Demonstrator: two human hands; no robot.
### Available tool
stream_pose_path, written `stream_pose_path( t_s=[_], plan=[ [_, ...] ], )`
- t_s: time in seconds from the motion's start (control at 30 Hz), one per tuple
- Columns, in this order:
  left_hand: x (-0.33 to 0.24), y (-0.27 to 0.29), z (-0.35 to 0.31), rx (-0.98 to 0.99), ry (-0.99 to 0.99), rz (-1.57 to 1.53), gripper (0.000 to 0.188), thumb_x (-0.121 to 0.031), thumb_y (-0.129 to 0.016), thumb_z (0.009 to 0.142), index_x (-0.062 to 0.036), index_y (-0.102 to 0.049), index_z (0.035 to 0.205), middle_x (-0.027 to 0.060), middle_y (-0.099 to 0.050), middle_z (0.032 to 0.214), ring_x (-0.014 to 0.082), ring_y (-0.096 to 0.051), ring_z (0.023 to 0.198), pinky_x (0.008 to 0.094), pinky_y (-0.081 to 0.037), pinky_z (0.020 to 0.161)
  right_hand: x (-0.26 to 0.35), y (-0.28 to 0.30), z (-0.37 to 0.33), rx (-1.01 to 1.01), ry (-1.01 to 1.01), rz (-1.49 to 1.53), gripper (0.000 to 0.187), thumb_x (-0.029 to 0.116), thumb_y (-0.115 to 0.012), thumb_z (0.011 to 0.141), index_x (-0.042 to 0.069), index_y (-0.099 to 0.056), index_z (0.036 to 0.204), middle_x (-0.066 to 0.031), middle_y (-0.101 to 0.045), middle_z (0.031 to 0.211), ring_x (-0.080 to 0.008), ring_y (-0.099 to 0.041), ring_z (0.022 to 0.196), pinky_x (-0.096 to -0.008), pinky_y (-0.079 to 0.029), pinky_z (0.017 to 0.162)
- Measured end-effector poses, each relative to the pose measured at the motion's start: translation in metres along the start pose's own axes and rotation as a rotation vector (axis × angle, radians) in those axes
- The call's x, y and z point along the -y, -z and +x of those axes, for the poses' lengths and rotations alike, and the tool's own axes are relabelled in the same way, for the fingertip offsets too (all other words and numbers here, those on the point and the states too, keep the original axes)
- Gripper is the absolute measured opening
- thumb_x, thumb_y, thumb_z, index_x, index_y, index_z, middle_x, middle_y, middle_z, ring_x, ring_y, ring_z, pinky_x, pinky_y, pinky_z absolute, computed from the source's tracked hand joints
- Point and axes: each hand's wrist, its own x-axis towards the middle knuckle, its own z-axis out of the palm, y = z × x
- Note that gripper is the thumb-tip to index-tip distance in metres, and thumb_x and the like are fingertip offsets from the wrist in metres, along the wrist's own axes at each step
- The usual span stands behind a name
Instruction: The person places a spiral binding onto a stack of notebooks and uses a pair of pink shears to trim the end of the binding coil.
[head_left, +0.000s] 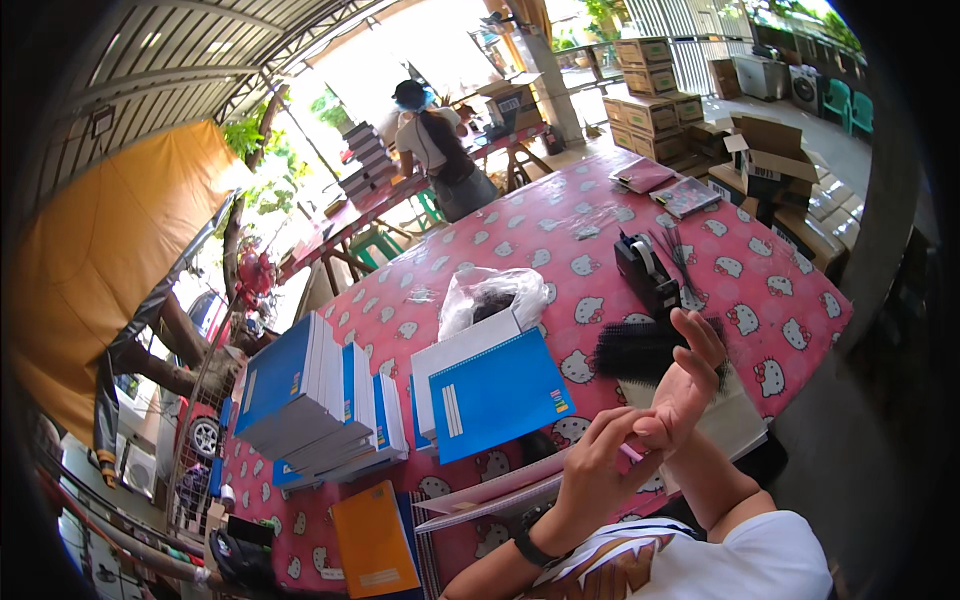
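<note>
My left hand (603,462), with a dark band on the wrist, presses its bent fingers against the base of my right palm and thumb. A bit of pink (631,452) shows between the hands; I cannot make out what it is. My right hand (687,385) is raised, palm turned up, with its fingers stretched out and nothing in them. Beneath the hands lie large pale sheets or an open book (500,497). A blue spiral notebook (500,395) lies on a small pile left of them. Black bristly strands (640,350) lie just beyond my right hand.
Stacked blue notebooks (290,385) stand at the left, an orange notebook (375,540) nearer. A clear plastic bag (490,300), a black tape dispenser (648,275) and pink booklets (643,176) lie on the pink tablecloth (500,240). Another person (440,150) works at a far table; cartons (645,110) stand behind.
</note>
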Motion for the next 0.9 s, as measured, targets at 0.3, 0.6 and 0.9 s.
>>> stream_pose_path(
  t_s=[0.3, 0.6, 0.9],
  plan=[
    [0.005, 0.006, -0.007, 0.021, 0.116, -0.157, 0.041, -0.005, -0.076, 0.066, 0.0006, -0.061, 0.105, 0.013, -0.059, 0.102, 0.0223, -0.062, 0.089, 0.0302, -0.053, 0.075, 0.001, -0.007, 0.0, 0.009, 0.014, 0.044, 0.068, 0.063, -0.046, 0.083, 0.009, -0.041, 0.123, -0.023, -0.047, 0.126, -0.0294, -0.04, 0.122, -0.0428, -0.025, 0.104],
    [0.007, 0.007, -0.008, 0.108, 0.21, -0.295, 0.046, -0.004, -0.075, 0.068, 0.0036, -0.057, 0.11, 0.0123, -0.055, 0.109, 0.0178, -0.058, 0.097, 0.029, -0.052, 0.084, -0.001, -0.006, 0.002, -0.001, 0.002, 0.049, 0.065, 0.061, -0.048, 0.083, 0.008, -0.043, 0.12, -0.0227, -0.05, 0.123, -0.0296, -0.04, 0.119, -0.0411, -0.027, 0.101],
    [-0.003, 0.022, -0.013, 0.096, 0.291, -0.36, 0.046, -0.014, -0.076, 0.072, 0.0034, -0.056, 0.11, 0.0137, -0.053, 0.11, 0.0209, -0.059, 0.099, 0.0323, -0.052, 0.084, -0.006, -0.015, -0.005, 0.04, -0.032, 0.06, 0.063, 0.059, -0.05, 0.083, 0.007, -0.044, 0.117, -0.0192, -0.052, 0.121, -0.0292, -0.039, 0.116, -0.0398, -0.029, 0.098]
  ],
)
